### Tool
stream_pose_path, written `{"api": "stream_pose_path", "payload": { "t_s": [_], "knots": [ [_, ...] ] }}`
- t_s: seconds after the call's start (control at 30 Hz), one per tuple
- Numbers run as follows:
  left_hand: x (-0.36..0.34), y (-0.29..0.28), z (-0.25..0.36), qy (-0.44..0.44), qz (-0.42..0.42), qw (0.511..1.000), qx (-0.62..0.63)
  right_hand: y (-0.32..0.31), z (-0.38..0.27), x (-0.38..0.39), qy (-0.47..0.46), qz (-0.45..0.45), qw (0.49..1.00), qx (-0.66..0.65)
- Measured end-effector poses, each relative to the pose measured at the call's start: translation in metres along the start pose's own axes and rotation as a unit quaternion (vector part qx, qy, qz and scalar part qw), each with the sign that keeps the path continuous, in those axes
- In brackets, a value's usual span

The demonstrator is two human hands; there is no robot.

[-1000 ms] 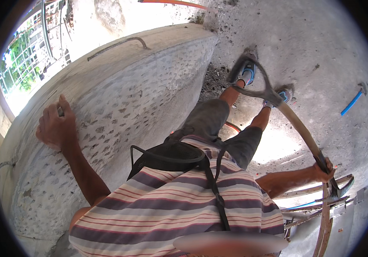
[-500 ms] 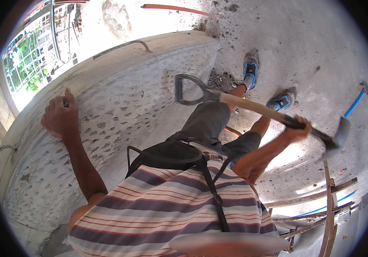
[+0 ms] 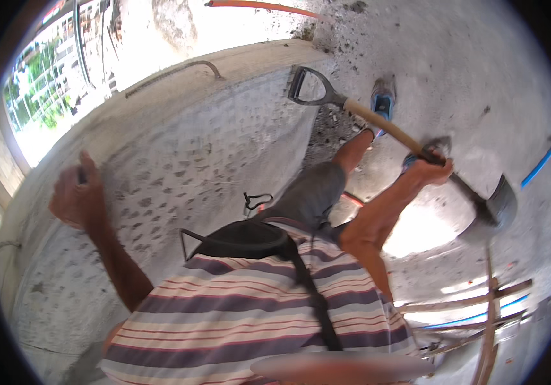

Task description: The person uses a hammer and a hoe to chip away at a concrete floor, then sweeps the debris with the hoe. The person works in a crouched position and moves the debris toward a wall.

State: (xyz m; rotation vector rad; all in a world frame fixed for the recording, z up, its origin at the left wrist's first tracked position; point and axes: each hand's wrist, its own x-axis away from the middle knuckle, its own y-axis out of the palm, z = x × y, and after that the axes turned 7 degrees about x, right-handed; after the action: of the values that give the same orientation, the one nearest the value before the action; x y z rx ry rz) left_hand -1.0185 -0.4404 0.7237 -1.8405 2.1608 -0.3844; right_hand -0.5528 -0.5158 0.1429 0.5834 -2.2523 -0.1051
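Note:
My right hand (image 3: 434, 170) is wrapped round the shaft of a shovel (image 3: 387, 124), just above its metal socket. The shovel slants across in front of my legs. Its dark D-shaped grip (image 3: 314, 86) is at the far left end, with nobody's fingers on it, and its grey blade (image 3: 501, 204) hangs at the right above the floor. On the left, my left hand (image 3: 76, 197) is closed with the thumb up, over the pitted concrete wall (image 3: 179, 160). Something small and dark shows in that fist, too blurred to name.
A bent steel bar (image 3: 206, 66) sticks out of the wall's top. Loose rubble (image 3: 330, 133) lies at the wall's foot, near my shoes. An orange pipe (image 3: 259, 6) is at the far side, a blue pipe (image 3: 536, 169) at the right. Wooden timbers (image 3: 464, 299) stand at the near right.
The shovel's grip has swung away from me and to the right, and its blade has turned to show more broadly. My right hand has risen slightly; my left has moved a little left and nearer.

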Motion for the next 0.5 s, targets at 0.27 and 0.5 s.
{"api": "stream_pose_path", "payload": {
  "t_s": [0.27, 0.5],
  "knots": [
    [-0.030, -0.030, 0.063, 0.087, 0.058, 0.910, 0.400, 0.040, -0.151, 0.062, 0.107, 0.021, 0.984, -0.140],
    [0.003, -0.071, 0.156, 0.245, -0.088, 0.772, 0.580, 0.060, -0.222, 0.118, 0.093, 0.069, 0.987, -0.109]
  ]
}}
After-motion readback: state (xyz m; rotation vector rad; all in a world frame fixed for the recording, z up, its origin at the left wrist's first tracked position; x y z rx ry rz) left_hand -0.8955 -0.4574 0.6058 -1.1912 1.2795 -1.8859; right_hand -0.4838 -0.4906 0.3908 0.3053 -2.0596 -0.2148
